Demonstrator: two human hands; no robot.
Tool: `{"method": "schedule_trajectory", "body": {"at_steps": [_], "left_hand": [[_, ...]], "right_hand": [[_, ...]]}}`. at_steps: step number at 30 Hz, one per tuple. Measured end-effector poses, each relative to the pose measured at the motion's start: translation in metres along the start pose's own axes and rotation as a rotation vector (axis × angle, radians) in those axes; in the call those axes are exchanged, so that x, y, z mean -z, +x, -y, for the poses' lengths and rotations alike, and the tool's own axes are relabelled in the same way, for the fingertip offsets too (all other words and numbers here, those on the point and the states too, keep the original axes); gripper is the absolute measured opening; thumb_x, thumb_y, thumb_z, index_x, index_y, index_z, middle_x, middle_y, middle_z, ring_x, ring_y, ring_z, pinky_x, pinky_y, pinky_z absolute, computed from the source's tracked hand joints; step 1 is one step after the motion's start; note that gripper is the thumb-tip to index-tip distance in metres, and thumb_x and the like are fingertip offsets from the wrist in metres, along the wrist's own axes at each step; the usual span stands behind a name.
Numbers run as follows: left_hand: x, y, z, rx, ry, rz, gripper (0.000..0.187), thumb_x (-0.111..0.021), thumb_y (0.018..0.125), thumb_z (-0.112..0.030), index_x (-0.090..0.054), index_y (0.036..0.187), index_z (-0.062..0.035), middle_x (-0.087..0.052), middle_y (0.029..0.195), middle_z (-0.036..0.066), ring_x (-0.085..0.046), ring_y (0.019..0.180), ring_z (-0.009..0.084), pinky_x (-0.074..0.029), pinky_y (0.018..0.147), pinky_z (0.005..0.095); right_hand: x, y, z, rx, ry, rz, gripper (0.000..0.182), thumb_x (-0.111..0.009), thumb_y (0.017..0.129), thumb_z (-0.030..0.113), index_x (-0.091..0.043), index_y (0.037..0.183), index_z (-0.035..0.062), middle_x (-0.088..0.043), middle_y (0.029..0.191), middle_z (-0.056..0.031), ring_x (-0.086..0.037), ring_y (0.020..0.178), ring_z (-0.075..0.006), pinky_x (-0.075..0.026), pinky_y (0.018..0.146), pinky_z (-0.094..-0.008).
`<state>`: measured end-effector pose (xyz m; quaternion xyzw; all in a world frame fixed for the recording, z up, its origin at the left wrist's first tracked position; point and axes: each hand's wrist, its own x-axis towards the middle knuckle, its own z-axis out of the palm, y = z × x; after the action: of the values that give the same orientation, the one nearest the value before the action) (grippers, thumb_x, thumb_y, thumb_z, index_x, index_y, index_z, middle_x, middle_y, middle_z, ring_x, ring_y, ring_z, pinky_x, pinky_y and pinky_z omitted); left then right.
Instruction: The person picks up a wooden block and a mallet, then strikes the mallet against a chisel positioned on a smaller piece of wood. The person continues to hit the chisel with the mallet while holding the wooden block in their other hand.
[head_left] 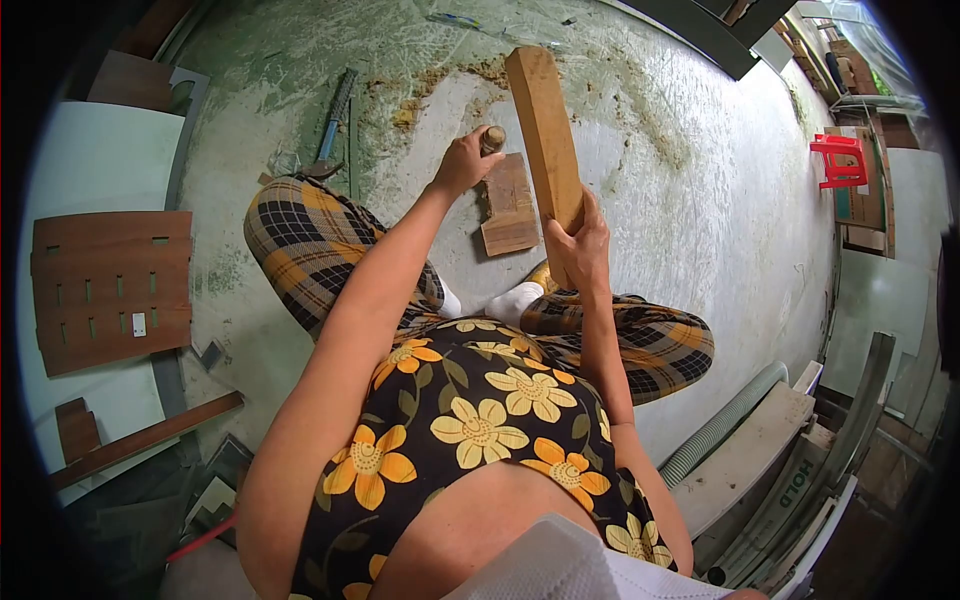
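I see the left hand (pixel 464 165) near the upper middle of the frame, curled tightly round a stubby handle (pixel 492 138) whose rounded end faces up toward me; the part below the grip is hidden, so I cannot tell whether it touches the wooden block (pixel 510 205) just beneath; that block lies on the floor (pixel 640 260), a little above the centre of the frame, with its lower end toward the person's feet; I have the right hand (pixel 583 240) to the right of it, clasping the lower part of a long wooden beam (pixel 545 125), thumb across the near face and fingers round the right side; the beam slants up to the top middle of the frame, its upper end well clear of the handle; in the upper left I make out a hammer (pixel 333 125) lying near the knee in checked trousers (pixel 300 235); brown crumbs (pixel 405 117) are scattered over the floor at the top; a slotted brown panel (pixel 110 290) rests at the left edge, and a red stool (pixel 840 160) stands at the upper right
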<state>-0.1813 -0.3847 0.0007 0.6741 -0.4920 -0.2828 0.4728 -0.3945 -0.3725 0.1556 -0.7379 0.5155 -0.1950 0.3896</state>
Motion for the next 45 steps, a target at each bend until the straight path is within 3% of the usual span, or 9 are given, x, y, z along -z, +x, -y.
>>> {"method": "schedule_trajectory", "body": {"at_steps": [2, 21, 26, 30, 33, 34, 38, 42, 45], "left_hand": [[-0.001, -0.001, -0.002, 0.009, -0.017, -0.021, 0.037, -0.073, 0.077, -0.021, -0.058, 0.105, -0.0027, -0.067, 0.089, 0.021, -0.065, 0.087, 0.0387, -0.052, 0.075, 0.0420], [-0.005, 0.000, 0.004, 0.025, 0.048, 0.010, 0.044, -0.072, 0.078, -0.024, -0.056, 0.114, -0.0030, -0.067, 0.094, 0.020, -0.065, 0.087, 0.0358, -0.051, 0.076, 0.0397], [-0.007, 0.004, 0.008, 0.197, 0.007, 0.087, 0.050, -0.073, 0.078, -0.025, -0.053, 0.119, -0.0068, -0.066, 0.102, 0.021, -0.063, 0.097, 0.0384, -0.051, 0.083, 0.0420], [-0.008, 0.003, 0.008, 0.128, 0.028, 0.022, 0.046, -0.070, 0.079, -0.021, -0.054, 0.118, -0.0048, -0.067, 0.100, 0.019, -0.065, 0.092, 0.0333, -0.051, 0.079, 0.0394], [-0.012, 0.001, 0.009, 0.137, -0.010, 0.037, 0.040, -0.066, 0.080, -0.017, -0.056, 0.116, -0.0036, -0.068, 0.097, 0.017, -0.068, 0.080, 0.0264, -0.052, 0.072, 0.0361], [-0.009, -0.003, 0.007, 0.189, -0.035, 0.083, 0.039, -0.066, 0.079, -0.017, -0.057, 0.115, -0.0036, -0.068, 0.098, 0.017, -0.068, 0.080, 0.0267, -0.052, 0.072, 0.0363], [-0.009, -0.006, 0.006, 0.182, -0.042, 0.092, 0.043, -0.068, 0.078, -0.018, -0.055, 0.117, -0.0048, -0.067, 0.101, 0.019, -0.065, 0.092, 0.0322, -0.052, 0.079, 0.0394], [-0.008, 0.001, 0.003, 0.149, -0.024, 0.069, 0.048, -0.071, 0.078, -0.020, -0.053, 0.120, -0.0067, -0.066, 0.102, 0.021, -0.064, 0.097, 0.0358, -0.051, 0.082, 0.0426], [-0.007, 0.003, 0.006, 0.105, -0.050, 0.077, 0.048, -0.071, 0.078, -0.019, -0.053, 0.121, -0.0076, -0.066, 0.101, 0.020, -0.064, 0.096, 0.0353, -0.051, 0.081, 0.0423]], "right_hand": [[0.000, 0.000, -0.001, -0.006, 0.012, 0.007, 0.063, -0.066, 0.075, 0.016, -0.045, 0.132, -0.0011, -0.065, 0.103, -0.0262, -0.066, 0.095, -0.0303, -0.052, 0.082, -0.0371], [0.005, 0.003, -0.003, 0.000, 0.022, 0.011, 0.061, -0.066, 0.074, 0.015, -0.047, 0.131, 0.0013, -0.066, 0.101, -0.0245, -0.067, 0.093, -0.0292, -0.053, 0.080, -0.0371], [0.019, -0.003, 0.033, 0.133, 0.069, -0.035, 0.061, -0.063, 0.075, 0.010, -0.043, 0.132, 0.0031, -0.066, 0.101, -0.0228, -0.067, 0.092, -0.0281, -0.053, 0.078, -0.0374], [-0.001, -0.003, 0.020, 0.246, 0.244, -0.069, 0.063, -0.062, 0.074, 0.006, -0.040, 0.134, 0.0063, -0.067, 0.097, -0.0203, -0.067, 0.093, -0.0265, -0.053, 0.077, -0.0376], [-0.017, 0.003, -0.005, 0.004, -0.245, 0.195, 0.062, -0.063, 0.076, 0.018, -0.040, 0.132, 0.0069, -0.064, 0.093, -0.0274, -0.064, 0.088, -0.0419, -0.051, 0.074, -0.0447], [-0.021, 0.004, -0.005, 0.040, -0.186, 0.182, 0.062, -0.063, 0.077, 0.024, -0.041, 0.131, 0.0064, -0.062, 0.093, -0.0301, -0.060, 0.089, -0.0472, -0.048, 0.074, -0.0476], [-0.010, 0.005, 0.011, 0.049, -0.062, 0.140, 0.059, -0.064, 0.076, 0.020, -0.043, 0.130, 0.0061, -0.064, 0.096, -0.0275, -0.063, 0.087, -0.0448, -0.050, 0.075, -0.0450], [0.003, 0.000, 0.041, 0.191, 0.121, -0.012, 0.061, -0.066, 0.075, 0.013, -0.041, 0.131, 0.0056, -0.065, 0.096, -0.0254, -0.066, 0.090, -0.0410, -0.052, 0.080, -0.0413], [-0.019, 0.003, 0.002, 0.164, 0.047, -0.004, 0.061, -0.065, 0.076, 0.017, -0.041, 0.131, 0.0053, -0.064, 0.098, -0.0279, -0.064, 0.092, -0.0435, -0.051, 0.079, -0.0434]]}}
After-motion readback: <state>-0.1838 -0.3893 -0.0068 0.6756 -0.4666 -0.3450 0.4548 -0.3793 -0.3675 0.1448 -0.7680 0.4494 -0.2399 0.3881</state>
